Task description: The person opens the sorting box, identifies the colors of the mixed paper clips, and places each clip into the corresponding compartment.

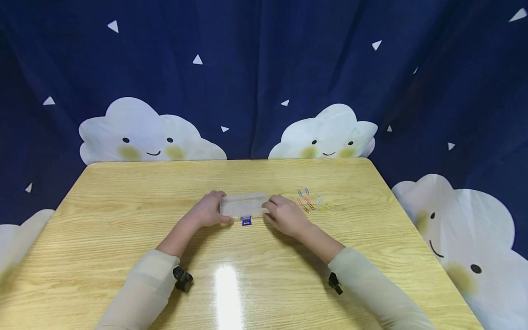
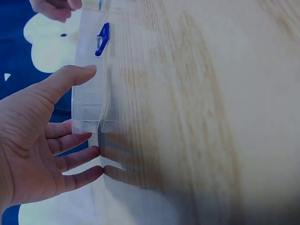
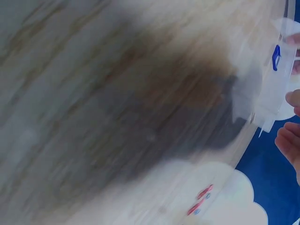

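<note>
A clear plastic box (image 1: 243, 201) with a blue latch (image 1: 246, 221) on its near side lies on the table. My left hand (image 1: 209, 211) holds its left end, thumb along the near side and fingers round toward the far side. In the left wrist view the thumb overlaps the box wall (image 2: 86, 96) below the latch. At the right end, my right hand (image 1: 286, 214) has its fingers bent over the box's edge. The right wrist view shows only part of that hand (image 3: 291, 140), beside the clear end of the box.
Several paper clips lie to the right of my right hand: blue ones (image 1: 307, 191), red ones (image 1: 299, 201), brown ones (image 1: 311, 206), white ones (image 1: 318, 199) and yellow ones (image 1: 323, 209). The wooden table (image 1: 136, 206) ends at a dark blue cloud-patterned curtain (image 1: 247, 91).
</note>
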{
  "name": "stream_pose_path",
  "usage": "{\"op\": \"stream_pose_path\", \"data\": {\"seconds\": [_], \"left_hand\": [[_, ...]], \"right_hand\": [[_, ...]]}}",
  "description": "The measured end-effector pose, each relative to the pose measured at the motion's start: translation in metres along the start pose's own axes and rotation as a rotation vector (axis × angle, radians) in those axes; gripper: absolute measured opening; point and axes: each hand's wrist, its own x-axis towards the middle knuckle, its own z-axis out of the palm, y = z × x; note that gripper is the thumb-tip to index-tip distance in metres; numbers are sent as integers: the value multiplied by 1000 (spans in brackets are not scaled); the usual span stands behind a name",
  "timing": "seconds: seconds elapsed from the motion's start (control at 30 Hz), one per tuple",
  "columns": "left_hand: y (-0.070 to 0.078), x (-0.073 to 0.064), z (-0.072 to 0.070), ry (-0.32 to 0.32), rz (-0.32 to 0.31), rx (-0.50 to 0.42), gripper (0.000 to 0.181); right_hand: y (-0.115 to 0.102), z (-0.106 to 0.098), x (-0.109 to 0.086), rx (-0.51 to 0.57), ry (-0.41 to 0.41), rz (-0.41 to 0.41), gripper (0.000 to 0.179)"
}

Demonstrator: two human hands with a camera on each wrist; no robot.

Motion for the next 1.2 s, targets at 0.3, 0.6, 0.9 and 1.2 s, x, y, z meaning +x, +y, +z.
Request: {"op": "stream_pose_path", "data": {"seconds": [0.3,0.6,0.9,1.2], "left_hand": [[-2,0,3,-14,-8,-21,81],[-3,-3,3,-10,-18,-60,82],[-3,-4,3,-19,-18,-64,83],[-6,-4,0,-28,5,-69,84]], "right_hand": [[11,4,-7,236,-101,194,28],[12,9,-6,276,-148,210,34],[8,7,0,304,-201,239,39],[9,7,0,294,-201,202,36]]}}
